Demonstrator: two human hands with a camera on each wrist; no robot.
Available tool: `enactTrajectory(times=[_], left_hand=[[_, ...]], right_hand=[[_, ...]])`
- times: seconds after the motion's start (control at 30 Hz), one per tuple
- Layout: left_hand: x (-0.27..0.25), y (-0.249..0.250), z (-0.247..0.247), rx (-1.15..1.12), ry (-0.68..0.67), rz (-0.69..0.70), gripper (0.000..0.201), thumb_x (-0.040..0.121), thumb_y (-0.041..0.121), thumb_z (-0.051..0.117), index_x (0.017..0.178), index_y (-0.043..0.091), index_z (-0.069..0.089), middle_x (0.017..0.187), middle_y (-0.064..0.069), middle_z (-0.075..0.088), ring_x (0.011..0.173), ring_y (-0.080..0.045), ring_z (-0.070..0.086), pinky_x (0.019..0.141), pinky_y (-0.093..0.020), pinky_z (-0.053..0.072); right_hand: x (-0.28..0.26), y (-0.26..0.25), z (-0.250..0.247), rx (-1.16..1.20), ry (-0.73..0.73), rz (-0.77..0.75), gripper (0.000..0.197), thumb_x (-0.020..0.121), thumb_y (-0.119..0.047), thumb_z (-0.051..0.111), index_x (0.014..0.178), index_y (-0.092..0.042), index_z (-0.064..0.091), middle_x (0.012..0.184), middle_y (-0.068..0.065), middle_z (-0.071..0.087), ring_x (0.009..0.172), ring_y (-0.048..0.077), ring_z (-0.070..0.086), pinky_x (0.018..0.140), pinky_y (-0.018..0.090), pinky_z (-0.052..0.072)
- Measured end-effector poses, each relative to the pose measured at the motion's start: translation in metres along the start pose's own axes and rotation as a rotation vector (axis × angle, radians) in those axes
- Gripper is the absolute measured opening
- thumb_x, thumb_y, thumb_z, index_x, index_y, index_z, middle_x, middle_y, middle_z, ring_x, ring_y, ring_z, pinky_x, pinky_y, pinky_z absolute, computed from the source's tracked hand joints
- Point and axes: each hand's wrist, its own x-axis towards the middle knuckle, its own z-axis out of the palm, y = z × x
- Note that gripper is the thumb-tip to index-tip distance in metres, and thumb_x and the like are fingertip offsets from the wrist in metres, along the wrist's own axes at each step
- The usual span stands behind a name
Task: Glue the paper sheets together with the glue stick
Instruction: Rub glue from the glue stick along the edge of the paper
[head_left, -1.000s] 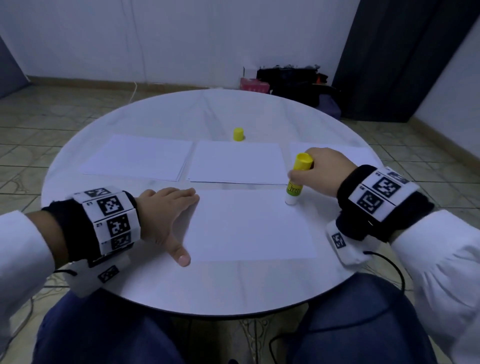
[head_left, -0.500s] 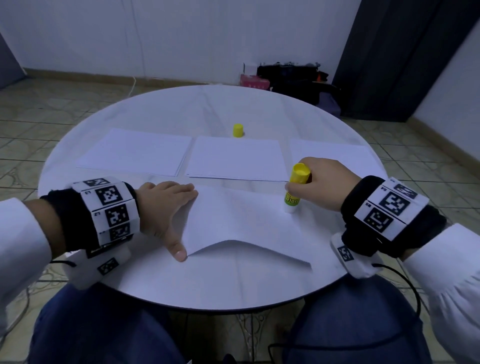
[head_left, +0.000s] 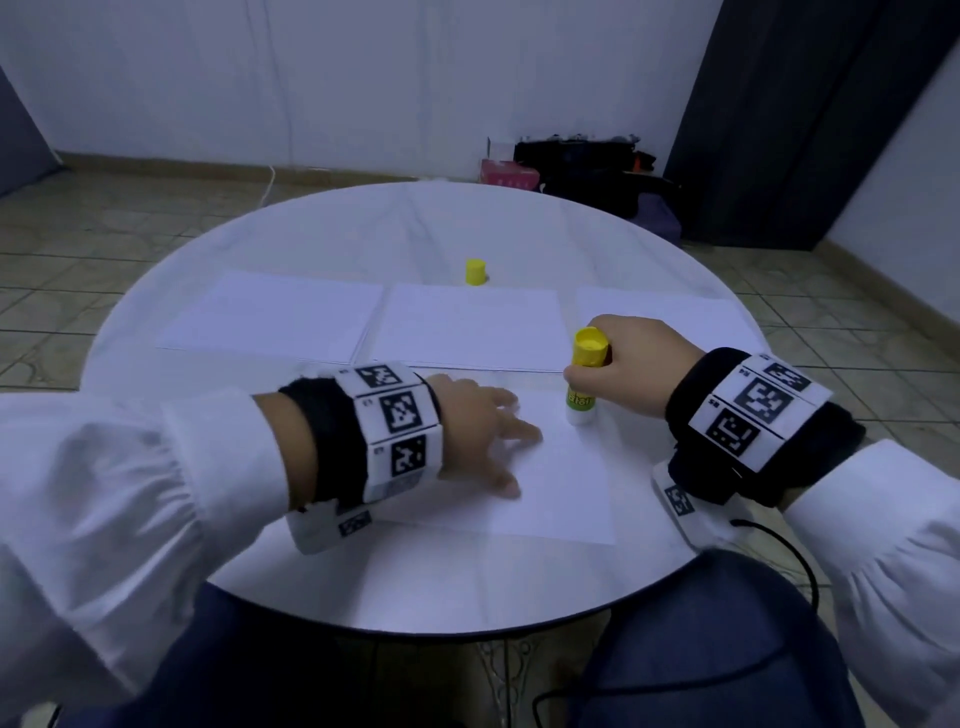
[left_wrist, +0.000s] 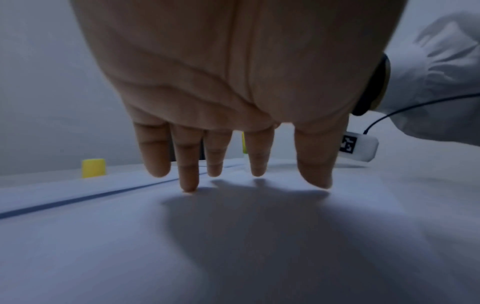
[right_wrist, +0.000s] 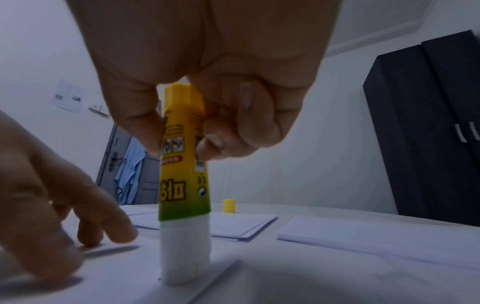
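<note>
Right now the glue stick (right_wrist: 184, 185) stands upright, long axis vertical, its white glue end pressed down onto the far right corner of the near paper sheet (head_left: 561, 488) and its yellow base pointing up. The right hand (head_left: 631, 366) pinches the yellow barrel between thumb and curled fingers, directly above the contact point. From there the sheet's bare area runs toward the person and to the left, so the coming stroke is likely drawn that way. The left hand (head_left: 480, 431), fingers straight and spread, presses the sheet's middle (holding nothing). Further out lie three paper stacks (head_left: 467, 332) and the yellow cap (head_left: 476, 272), on the round white table (head_left: 415, 587).
</note>
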Motion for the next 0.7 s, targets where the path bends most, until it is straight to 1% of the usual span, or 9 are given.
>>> enactTrajectory(times=[0.07, 0.13, 0.23, 0.3, 0.4, 0.5, 0.63, 0.7], left_hand=[[0.007, 0.006, 0.001, 0.044, 0.000, -0.003, 0.066, 0.089, 0.065, 0.044, 0.147, 0.047, 0.018, 0.158, 0.009, 0.014, 0.140, -0.022, 0.024, 0.113, -0.040, 0.024], [0.009, 0.007, 0.000, 0.063, -0.008, -0.008, 0.066, 0.089, 0.065, 0.044, 0.147, 0.048, 0.018, 0.156, 0.010, 0.017, 0.139, -0.022, 0.025, 0.111, -0.039, 0.025], [0.009, 0.006, -0.001, 0.073, -0.016, -0.016, 0.067, 0.088, 0.066, 0.045, 0.147, 0.049, 0.018, 0.156, 0.010, 0.017, 0.138, -0.022, 0.025, 0.111, -0.040, 0.025], [0.008, 0.007, 0.000, 0.080, -0.018, -0.020, 0.067, 0.088, 0.067, 0.044, 0.147, 0.049, 0.017, 0.157, 0.010, 0.016, 0.139, -0.022, 0.024, 0.112, -0.040, 0.024], [0.008, 0.006, 0.000, 0.074, -0.009, -0.026, 0.067, 0.088, 0.067, 0.044, 0.146, 0.050, 0.017, 0.156, 0.011, 0.016, 0.138, -0.021, 0.024, 0.112, -0.039, 0.023], [0.008, 0.006, 0.001, 0.085, -0.002, -0.028, 0.066, 0.088, 0.067, 0.044, 0.146, 0.051, 0.017, 0.156, 0.011, 0.016, 0.138, -0.021, 0.024, 0.112, -0.038, 0.022], [0.008, 0.007, 0.001, 0.088, -0.004, -0.031, 0.066, 0.088, 0.067, 0.044, 0.146, 0.051, 0.017, 0.156, 0.011, 0.016, 0.138, -0.021, 0.023, 0.111, -0.039, 0.022], [0.008, 0.006, 0.001, 0.085, -0.002, -0.032, 0.066, 0.088, 0.067, 0.044, 0.146, 0.052, 0.017, 0.156, 0.011, 0.016, 0.138, -0.021, 0.023, 0.111, -0.039, 0.022]], right_hand=[[0.001, 0.000, 0.000, -0.007, -0.005, -0.007, 0.022, 0.083, -0.028, 0.060, 0.073, -0.016, 0.045, 0.073, -0.003, 0.049, 0.064, 0.010, 0.044, 0.055, 0.024, 0.033], [0.001, 0.000, -0.001, -0.014, -0.013, -0.014, 0.020, 0.083, -0.027, 0.060, 0.075, -0.015, 0.046, 0.074, -0.003, 0.050, 0.066, 0.011, 0.045, 0.057, 0.024, 0.034], [-0.002, 0.002, -0.001, -0.018, -0.020, -0.032, 0.018, 0.083, -0.028, 0.060, 0.077, -0.016, 0.048, 0.076, -0.004, 0.052, 0.072, 0.015, 0.048, 0.059, 0.024, 0.035], [-0.007, 0.002, -0.002, -0.009, -0.034, -0.041, 0.017, 0.084, -0.028, 0.060, 0.078, -0.016, 0.050, 0.076, -0.005, 0.053, 0.074, 0.014, 0.049, 0.061, 0.024, 0.036], [-0.017, 0.002, -0.004, 0.012, -0.073, -0.052, 0.017, 0.084, -0.028, 0.061, 0.083, -0.012, 0.055, 0.077, -0.004, 0.054, 0.075, 0.015, 0.049, 0.062, 0.025, 0.038], [-0.030, 0.001, -0.004, 0.014, -0.099, -0.075, 0.020, 0.083, -0.029, 0.061, 0.089, -0.010, 0.058, 0.083, -0.002, 0.059, 0.077, 0.014, 0.052, 0.066, 0.026, 0.041], [-0.047, 0.000, -0.002, 0.022, -0.134, -0.103, 0.018, 0.080, -0.030, 0.063, 0.088, -0.013, 0.060, 0.086, -0.001, 0.063, 0.081, 0.015, 0.057, 0.075, 0.032, 0.047], [-0.054, 0.000, -0.001, 0.026, -0.142, -0.124, 0.019, 0.079, -0.030, 0.063, 0.087, -0.013, 0.060, 0.085, 0.000, 0.064, 0.081, 0.016, 0.057, 0.077, 0.034, 0.049]])
